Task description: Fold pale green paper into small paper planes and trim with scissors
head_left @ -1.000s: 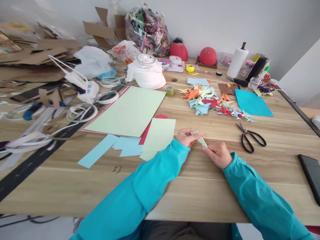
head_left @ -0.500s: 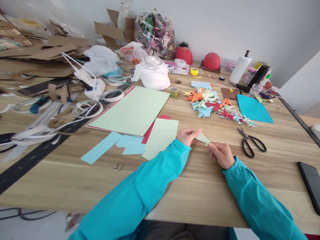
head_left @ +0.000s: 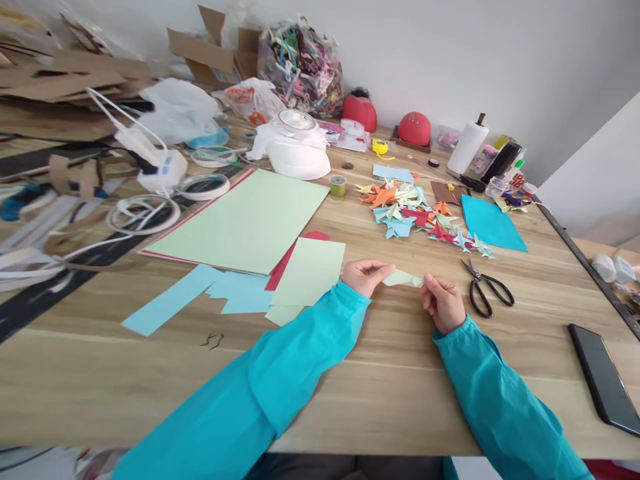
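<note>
So the person's got a little pale green folded paper (head_left: pixel 401 277) up between both hands, just above the tabletop (head_left: pixel 395 393). Left hand (head_left: pixel 367 276) pinches one end, right hand (head_left: pixel 443 300) pinches the other, fingertips closed on it. Black-handled scissors (head_left: pixel 476 276) lie just right of the right hand, and a pile of colorful folded paper pieces (head_left: pixel 417 217) sits farther back.

Scissors (head_left: pixel 486 289) obstruct right hand (head_left: pixel 444 304) rightward (nearer tabletop (head_left: pixel 390 400) passable).
</note>
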Demonstrator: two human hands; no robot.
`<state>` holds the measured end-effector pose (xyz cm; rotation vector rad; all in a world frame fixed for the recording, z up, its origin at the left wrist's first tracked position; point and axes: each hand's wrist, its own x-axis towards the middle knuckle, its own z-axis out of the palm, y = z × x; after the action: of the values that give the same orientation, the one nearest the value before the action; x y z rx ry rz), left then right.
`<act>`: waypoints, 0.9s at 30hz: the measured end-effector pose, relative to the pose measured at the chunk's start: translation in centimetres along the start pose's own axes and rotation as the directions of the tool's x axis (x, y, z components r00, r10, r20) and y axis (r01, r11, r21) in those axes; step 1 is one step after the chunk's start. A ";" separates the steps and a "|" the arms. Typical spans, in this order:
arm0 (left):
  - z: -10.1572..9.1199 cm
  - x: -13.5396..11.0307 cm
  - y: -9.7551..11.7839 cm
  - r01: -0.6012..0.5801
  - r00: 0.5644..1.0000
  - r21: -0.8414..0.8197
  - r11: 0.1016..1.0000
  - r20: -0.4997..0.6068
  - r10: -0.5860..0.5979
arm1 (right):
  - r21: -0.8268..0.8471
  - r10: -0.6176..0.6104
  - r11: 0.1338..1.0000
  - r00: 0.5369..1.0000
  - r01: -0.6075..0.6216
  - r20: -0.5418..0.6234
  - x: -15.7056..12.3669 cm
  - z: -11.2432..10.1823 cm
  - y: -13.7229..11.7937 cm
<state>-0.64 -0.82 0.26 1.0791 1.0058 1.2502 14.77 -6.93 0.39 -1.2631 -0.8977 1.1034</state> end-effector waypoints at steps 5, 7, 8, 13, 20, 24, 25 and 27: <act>-0.2 0.2 0.1 -0.009 1.000 0.036 0.999 -0.007 0.009 | 0.053 0.015 0.999 0.998 -0.011 -0.068 0.2 0.0 -0.1; -0.3 0.2 0.2 -0.027 1.000 0.050 0.998 -0.012 0.027 | 0.041 -0.015 0.999 0.996 0.019 -0.083 0.3 0.0 0.0; -0.3 0.2 0.3 -0.037 0.999 0.052 0.998 -0.013 0.037 | 0.033 -0.024 0.999 0.996 0.027 -0.088 0.3 0.0 0.1; -0.2 0.0 0.4 -0.050 0.998 0.029 0.998 -0.027 0.050 | 0.036 -0.031 0.999 0.990 0.036 -0.136 0.3 0.0 0.1; -0.4 0.5 0.4 -0.009 0.998 -0.062 0.998 -0.067 0.005 | 0.166 -0.049 0.982 0.975 0.087 -0.217 0.5 0.0 -0.6; -0.3 0.5 0.1 -0.010 0.999 -0.038 0.999 -0.050 0.008 | 0.200 -0.074 0.975 0.992 0.093 -0.099 0.4 0.3 -0.5; -0.3 0.4 0.1 -0.015 0.999 -0.023 1.000 -0.038 0.014 | 0.189 -0.082 0.978 0.995 0.091 -0.057 0.3 0.4 -0.4; -0.3 0.3 0.1 -0.013 1.000 -0.026 1.000 0.021 0.014 | 0.159 -0.089 0.984 0.996 0.087 0.007 0.2 0.5 -0.2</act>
<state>-0.92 -0.53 0.31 1.0784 0.9651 1.2573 14.34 -6.64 0.69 -1.0767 -0.8512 1.0924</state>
